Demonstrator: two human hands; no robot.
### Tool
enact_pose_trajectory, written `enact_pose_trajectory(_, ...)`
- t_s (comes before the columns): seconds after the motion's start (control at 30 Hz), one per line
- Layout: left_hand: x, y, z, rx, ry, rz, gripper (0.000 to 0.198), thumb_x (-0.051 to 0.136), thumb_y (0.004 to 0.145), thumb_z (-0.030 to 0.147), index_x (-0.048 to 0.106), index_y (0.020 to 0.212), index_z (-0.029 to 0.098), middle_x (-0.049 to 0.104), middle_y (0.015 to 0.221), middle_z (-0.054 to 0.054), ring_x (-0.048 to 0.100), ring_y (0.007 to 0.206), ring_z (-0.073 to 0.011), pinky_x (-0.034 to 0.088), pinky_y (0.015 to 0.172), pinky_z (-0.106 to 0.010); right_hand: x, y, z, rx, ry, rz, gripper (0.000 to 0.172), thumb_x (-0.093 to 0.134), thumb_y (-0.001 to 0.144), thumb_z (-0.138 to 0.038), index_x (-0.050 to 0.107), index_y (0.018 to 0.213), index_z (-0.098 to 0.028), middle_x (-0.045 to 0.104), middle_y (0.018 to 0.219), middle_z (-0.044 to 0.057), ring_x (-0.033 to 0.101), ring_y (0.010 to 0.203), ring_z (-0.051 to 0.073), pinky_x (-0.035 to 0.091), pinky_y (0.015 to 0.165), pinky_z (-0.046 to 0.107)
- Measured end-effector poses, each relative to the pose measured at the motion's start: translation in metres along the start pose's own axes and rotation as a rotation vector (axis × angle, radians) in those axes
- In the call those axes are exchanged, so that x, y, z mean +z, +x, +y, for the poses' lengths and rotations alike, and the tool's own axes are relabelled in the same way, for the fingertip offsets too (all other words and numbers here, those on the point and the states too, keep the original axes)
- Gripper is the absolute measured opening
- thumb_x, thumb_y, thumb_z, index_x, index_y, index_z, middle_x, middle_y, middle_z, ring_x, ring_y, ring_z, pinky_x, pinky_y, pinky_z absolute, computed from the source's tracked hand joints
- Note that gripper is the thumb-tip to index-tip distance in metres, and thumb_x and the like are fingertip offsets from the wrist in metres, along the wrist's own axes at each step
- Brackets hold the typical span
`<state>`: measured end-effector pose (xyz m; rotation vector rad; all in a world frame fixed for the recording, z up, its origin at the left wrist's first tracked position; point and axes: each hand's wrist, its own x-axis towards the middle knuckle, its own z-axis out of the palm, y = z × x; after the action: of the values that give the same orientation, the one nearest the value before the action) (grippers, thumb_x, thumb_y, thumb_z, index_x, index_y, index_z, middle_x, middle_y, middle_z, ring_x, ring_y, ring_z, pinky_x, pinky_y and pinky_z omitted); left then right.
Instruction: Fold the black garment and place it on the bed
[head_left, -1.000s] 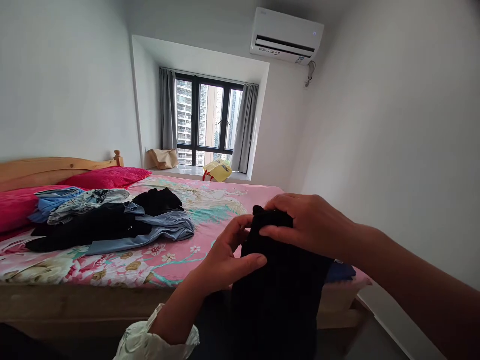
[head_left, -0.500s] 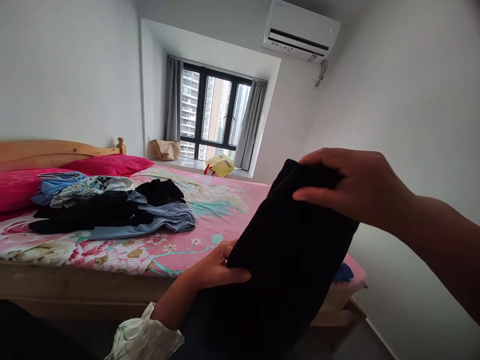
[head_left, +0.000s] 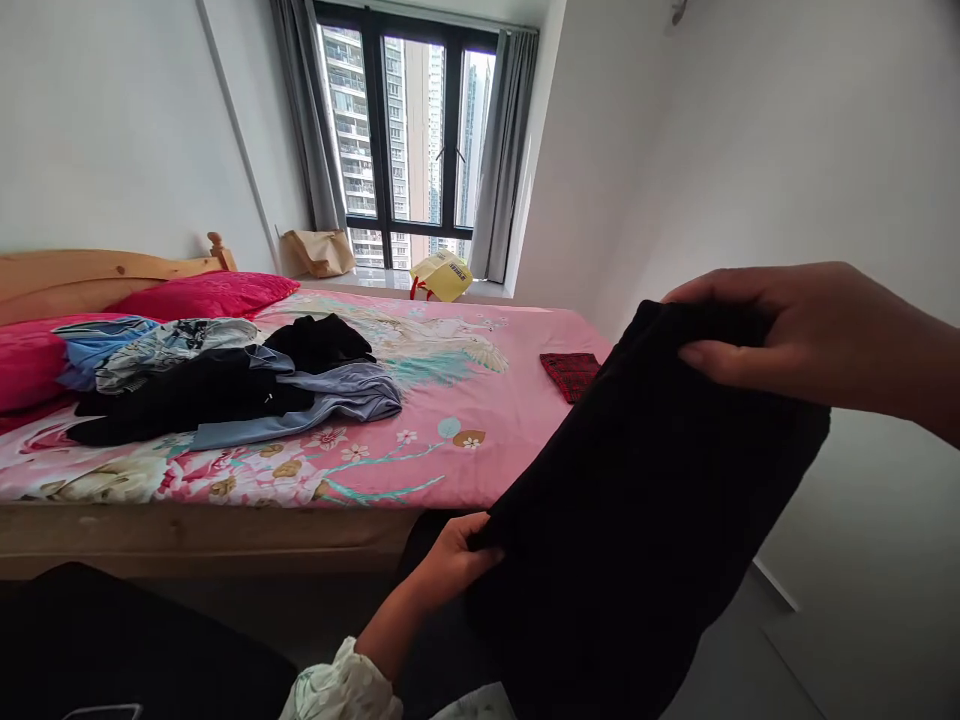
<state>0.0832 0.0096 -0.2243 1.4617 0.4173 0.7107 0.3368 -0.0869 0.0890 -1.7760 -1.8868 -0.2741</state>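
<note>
A black garment (head_left: 637,500) hangs stretched between my two hands in front of the bed; its dark folds hide what kind of clothing it is. At the upper edge, my right hand (head_left: 795,335) pinches it between thumb and fingers. Lower down, my left hand (head_left: 457,555) is closed on its left edge. To the left on the bed lies a loose heap of clothes, with a black piece (head_left: 195,395), a grey-blue piece (head_left: 337,400) and a white patterned piece (head_left: 169,350).
Pink floral bedding covers the bed (head_left: 450,460). A folded red plaid cloth (head_left: 568,375) lies toward its right side. Red pillows (head_left: 210,297) rest by the wooden headboard (head_left: 105,270). On the window sill are a brown paper bag (head_left: 319,253) and a yellow bag (head_left: 442,275).
My view has tilted down. The garment is spread wider, with my right hand farther right and my left hand slightly lower. The red plaid cloth has come into sight.
</note>
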Motion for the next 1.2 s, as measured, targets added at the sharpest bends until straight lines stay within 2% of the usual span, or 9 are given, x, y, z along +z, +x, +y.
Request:
enact_pose_trajectory(0.2,-0.054,0.019,-0.005,-0.061,0.266,0.125,0.049,0.063,0.069,0.019,0.057,0.118,0.021,0.067,0.099,-0.003,0.060,0.088,-0.0189,0.047,0.079,-0.031,0.041,0.023,0.054,0.055,0.164,-0.311,0.038,0.054,0.086,-0.050,0.058,0.114,-0.025,0.068,0.094,0.002,0.063,0.079,0.018,0.052,0.070,0.030)
enact_pose_trajectory(0.33,-0.128,0.045,0.062,0.035,0.904,0.319,0.024,0.050,0.071,0.021,0.069,0.084,0.017,0.070,0.085,-0.004,0.062,0.084,-0.0209,0.047,0.079,-0.031,0.076,0.054,0.088,-0.010,0.295,-0.149,0.034,0.049,0.089,-0.047,0.054,0.109,-0.021,0.065,0.094,0.002,0.060,0.084,0.018,0.050,0.075,0.032)
enact_pose_trajectory(0.53,-0.192,0.054,0.161,0.237,1.482,0.761,0.038,0.047,0.077,0.029,0.069,0.107,0.022,0.073,0.103,-0.005,0.064,0.100,-0.0233,0.038,0.100,-0.039,0.147,0.067,0.126,-0.097,0.398,0.153,0.023,0.048,0.089,-0.031,0.048,0.109,-0.019,0.060,0.094,0.004,0.058,0.089,0.016,0.050,0.080,0.030)
enact_pose_trajectory(0.6,-0.197,0.046,0.143,0.246,1.592,0.718,0.035,0.049,0.078,0.027,0.071,0.105,0.025,0.074,0.101,-0.003,0.064,0.100,-0.0227,0.037,0.101,-0.040,0.189,0.052,0.140,-0.142,0.396,0.169,0.026,0.046,0.088,-0.025,0.048,0.113,-0.020,0.059,0.107,0.007,0.057,0.101,0.018,0.049,0.089,0.034)
enact_pose_trajectory(0.7,-0.203,0.018,0.063,0.125,1.633,0.560,0.032,0.049,0.077,0.024,0.074,0.096,0.031,0.075,0.098,-0.002,0.067,0.097,-0.0240,0.044,0.095,-0.043,0.262,0.006,0.165,-0.188,0.337,0.075,0.026,0.043,0.085,-0.019,0.055,0.108,-0.022,0.059,0.114,0.008,0.054,0.113,0.021,0.043,0.101,0.040)
enact_pose_trajectory(0.8,-0.213,-0.028,-0.033,-0.092,1.619,0.449,0.035,0.050,0.068,0.025,0.075,0.088,0.038,0.074,0.106,-0.001,0.068,0.098,-0.0322,0.051,0.085,-0.053,0.323,-0.052,0.191,-0.015,0.342,-0.123,0.035,0.040,0.084,-0.020,0.062,0.111,-0.024,0.059,0.120,0.009,0.055,0.115,0.023,0.042,0.103,0.042)
enact_pose_trajectory(0.9,-0.222,-0.070,-0.086,-0.110,1.499,0.572,0.042,0.053,0.066,0.032,0.073,0.103,0.037,0.065,0.126,-0.004,0.059,0.117,-0.0358,0.050,0.092,-0.055,0.358,-0.090,0.209,0.334,0.463,-0.133,0.040,0.045,0.083,-0.037,0.060,0.116,-0.020,0.060,0.121,0.011,0.055,0.117,0.026,0.041,0.105,0.040)
enact_pose_trajectory(1.03,-0.215,-0.068,-0.080,0.007,1.333,0.710,0.031,0.052,0.076,0.037,0.072,0.099,0.035,0.068,0.120,-0.003,0.059,0.118,-0.0343,0.049,0.099,-0.051,0.376,-0.080,0.211,0.670,0.550,-0.172,0.055,0.050,0.077,-0.059,0.063,0.107,-0.015,0.064,0.118,0.014,0.056,0.117,0.029,0.040,0.104,0.036)
enact_pose_trajectory(1.2,-0.194,0.008,-0.054,0.089,1.223,0.624,0.031,0.045,0.086,0.029,0.071,0.102,0.029,0.068,0.119,-0.004,0.060,0.117,-0.0267,0.048,0.103,-0.046,0.400,-0.032,0.197,0.779,0.566,-0.286,0.056,0.054,0.071,-0.068,0.068,0.084,-0.015,0.071,0.093,0.013,0.064,0.099,0.032,0.047,0.090,0.040)
